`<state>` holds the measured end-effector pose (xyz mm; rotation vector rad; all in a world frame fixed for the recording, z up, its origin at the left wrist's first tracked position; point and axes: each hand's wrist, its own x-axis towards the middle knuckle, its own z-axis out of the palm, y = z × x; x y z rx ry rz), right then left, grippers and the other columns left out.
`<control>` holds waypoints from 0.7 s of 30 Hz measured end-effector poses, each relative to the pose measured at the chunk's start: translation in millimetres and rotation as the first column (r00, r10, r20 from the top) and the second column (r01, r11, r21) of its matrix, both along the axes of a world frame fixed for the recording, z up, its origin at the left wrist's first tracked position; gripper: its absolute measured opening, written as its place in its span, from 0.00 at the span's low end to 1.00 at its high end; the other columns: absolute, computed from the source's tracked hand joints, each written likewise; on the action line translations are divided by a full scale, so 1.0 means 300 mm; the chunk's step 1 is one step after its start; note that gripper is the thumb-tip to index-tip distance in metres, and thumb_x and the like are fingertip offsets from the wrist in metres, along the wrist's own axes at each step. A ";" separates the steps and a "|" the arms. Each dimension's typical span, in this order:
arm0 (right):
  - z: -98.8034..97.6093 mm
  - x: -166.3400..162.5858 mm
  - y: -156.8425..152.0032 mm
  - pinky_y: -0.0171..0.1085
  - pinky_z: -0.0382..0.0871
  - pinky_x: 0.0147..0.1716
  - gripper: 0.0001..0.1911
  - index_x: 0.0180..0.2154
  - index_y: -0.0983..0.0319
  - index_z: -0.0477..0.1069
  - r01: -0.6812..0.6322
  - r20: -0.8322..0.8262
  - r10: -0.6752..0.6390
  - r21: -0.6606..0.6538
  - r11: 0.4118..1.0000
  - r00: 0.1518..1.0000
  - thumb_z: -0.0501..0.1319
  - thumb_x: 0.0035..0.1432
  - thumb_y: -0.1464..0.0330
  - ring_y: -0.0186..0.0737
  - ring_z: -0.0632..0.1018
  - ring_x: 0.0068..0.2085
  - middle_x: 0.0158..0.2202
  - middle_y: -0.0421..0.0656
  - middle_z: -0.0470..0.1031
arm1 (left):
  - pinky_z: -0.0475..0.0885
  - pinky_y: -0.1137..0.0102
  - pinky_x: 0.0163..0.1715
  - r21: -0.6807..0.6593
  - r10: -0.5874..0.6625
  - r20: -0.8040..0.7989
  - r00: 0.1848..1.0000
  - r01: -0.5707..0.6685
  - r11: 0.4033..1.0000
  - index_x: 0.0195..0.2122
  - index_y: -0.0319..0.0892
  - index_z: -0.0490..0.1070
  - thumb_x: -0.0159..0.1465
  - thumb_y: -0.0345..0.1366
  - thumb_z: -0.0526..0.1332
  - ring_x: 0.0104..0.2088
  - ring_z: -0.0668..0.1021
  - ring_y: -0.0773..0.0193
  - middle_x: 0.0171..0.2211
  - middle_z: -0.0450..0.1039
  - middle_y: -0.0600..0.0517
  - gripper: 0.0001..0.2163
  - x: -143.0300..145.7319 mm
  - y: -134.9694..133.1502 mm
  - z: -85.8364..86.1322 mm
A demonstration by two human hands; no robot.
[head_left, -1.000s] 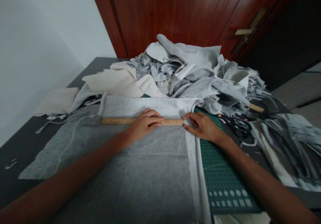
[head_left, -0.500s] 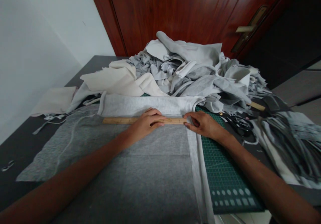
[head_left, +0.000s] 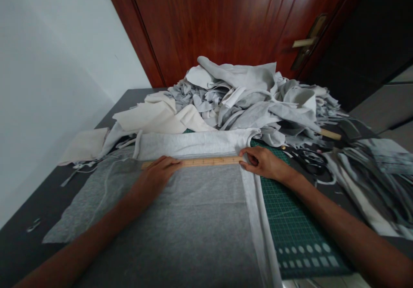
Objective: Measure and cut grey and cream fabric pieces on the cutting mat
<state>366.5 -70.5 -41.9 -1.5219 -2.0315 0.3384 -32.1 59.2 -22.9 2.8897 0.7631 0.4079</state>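
Observation:
A wooden ruler (head_left: 206, 162) lies crosswise on grey knit fabric (head_left: 193, 219), just below the fabric's pale folded-over band (head_left: 193, 143). Stretched fingers of my left hand (head_left: 159, 174) rest over the ruler's left part, covering some of it; that hand looks slightly blurred. At the ruler's right end, my right hand (head_left: 263, 162) pinches it between thumb and fingers, close to the fabric's pale right edge strip (head_left: 256, 210). Beneath the fabric, a green cutting mat (head_left: 287, 206) shows on the right.
A large heap of grey and white fabric scraps (head_left: 238, 94) stands behind, against a wooden door (head_left: 206, 21). Cream cloth (head_left: 148, 116) lies back left. To the right are dark-handled scissors (head_left: 311, 161) and a pile of fabric strips (head_left: 371, 180). A white wall (head_left: 58, 64) borders the left.
My left hand has slid leftward along the ruler, from its middle toward its left end. My right hand stays at the right end. The view has tilted up slightly.

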 end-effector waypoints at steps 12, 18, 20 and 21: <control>0.014 -0.004 -0.008 0.37 0.61 0.28 0.11 0.47 0.61 0.78 0.026 -0.007 -0.027 -0.028 0.999 1.000 0.66 0.64 0.65 0.35 0.68 0.24 0.23 0.35 0.69 | 0.79 0.60 0.58 0.007 0.059 0.134 0.989 -0.060 0.998 0.52 0.47 0.80 0.74 0.29 0.53 0.52 0.80 0.57 0.48 0.81 0.49 0.17 0.016 0.001 -0.024; 0.021 -0.014 -0.007 0.36 0.61 0.27 0.10 0.45 0.61 0.78 0.040 0.000 -0.040 -0.034 0.999 0.999 0.67 0.63 0.65 0.35 0.69 0.24 0.23 0.34 0.67 | 0.79 0.61 0.56 -0.009 0.033 0.183 0.983 -0.032 0.999 0.48 0.45 0.81 0.74 0.32 0.54 0.49 0.81 0.58 0.45 0.81 0.49 0.14 0.021 0.011 -0.028; 0.023 -0.016 -0.008 0.35 0.61 0.27 0.10 0.45 0.61 0.78 0.039 -0.004 -0.039 -0.028 0.999 0.999 0.67 0.63 0.66 0.35 0.68 0.23 0.23 0.34 0.67 | 0.79 0.61 0.57 -0.020 0.026 0.179 0.983 -0.023 1.000 0.49 0.45 0.81 0.74 0.31 0.54 0.50 0.80 0.58 0.46 0.80 0.49 0.15 0.021 0.006 -0.027; 0.024 -0.017 -0.008 0.35 0.61 0.26 0.10 0.45 0.61 0.78 0.041 -0.006 -0.041 -0.025 0.999 0.999 0.67 0.63 0.66 0.34 0.68 0.23 0.23 0.34 0.67 | 0.79 0.61 0.58 -0.027 0.025 0.173 0.985 -0.020 0.999 0.50 0.45 0.81 0.74 0.31 0.54 0.51 0.80 0.58 0.47 0.80 0.49 0.15 0.021 0.003 -0.026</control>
